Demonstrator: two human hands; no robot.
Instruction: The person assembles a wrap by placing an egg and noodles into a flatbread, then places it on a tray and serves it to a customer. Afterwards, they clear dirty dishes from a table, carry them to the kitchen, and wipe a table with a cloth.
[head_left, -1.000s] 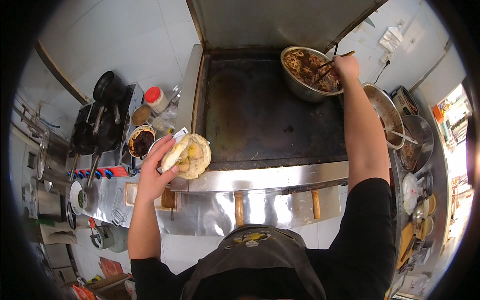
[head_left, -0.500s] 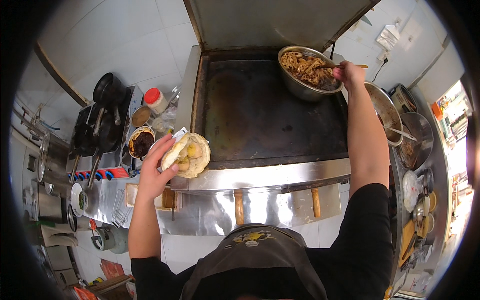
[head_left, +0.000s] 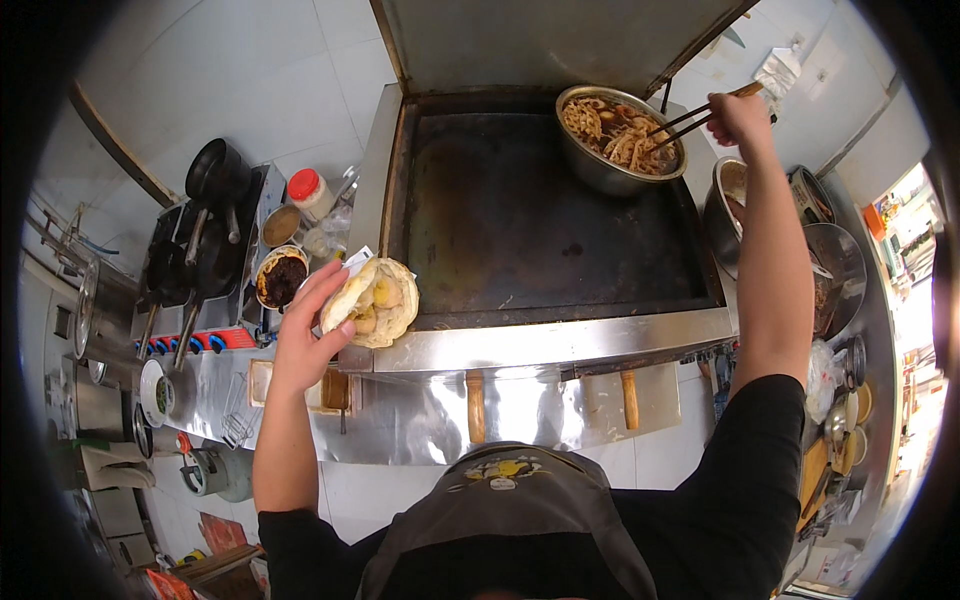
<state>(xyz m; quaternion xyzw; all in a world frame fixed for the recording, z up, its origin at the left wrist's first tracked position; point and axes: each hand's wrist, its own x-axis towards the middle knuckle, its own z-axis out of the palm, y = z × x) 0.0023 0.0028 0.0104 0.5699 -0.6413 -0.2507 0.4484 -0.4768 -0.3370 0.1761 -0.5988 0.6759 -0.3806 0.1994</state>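
Note:
My left hand (head_left: 306, 335) grips a round flatbread (head_left: 398, 305) at the near left corner of the flat griddle (head_left: 520, 240). The bread is split open, and pale and yellowish pieces of filling show inside. Up at the far right, my right hand (head_left: 742, 124) is closed around a pair of long dark chopsticks (head_left: 690, 122). Their tips reach into a deep metal bowl (head_left: 612, 178) on the griddle's far right corner. Brown-sauced strips of food (head_left: 600, 118) fill the bowl, and the chopstick tips touch them.
Left of the griddle are a red-lidded jar (head_left: 312, 192), a bowl of dark sauce (head_left: 282, 278) and a gas stove (head_left: 250, 290) with black pans. To the right stand a metal pot (head_left: 722, 215) and a large metal bowl (head_left: 845, 275). Wooden handles (head_left: 476, 405) jut below the griddle's front edge.
My right hand has drawn outward to the right and slightly up, and the chopsticks now slant down into the food. My left hand and the flatbread have hardly moved.

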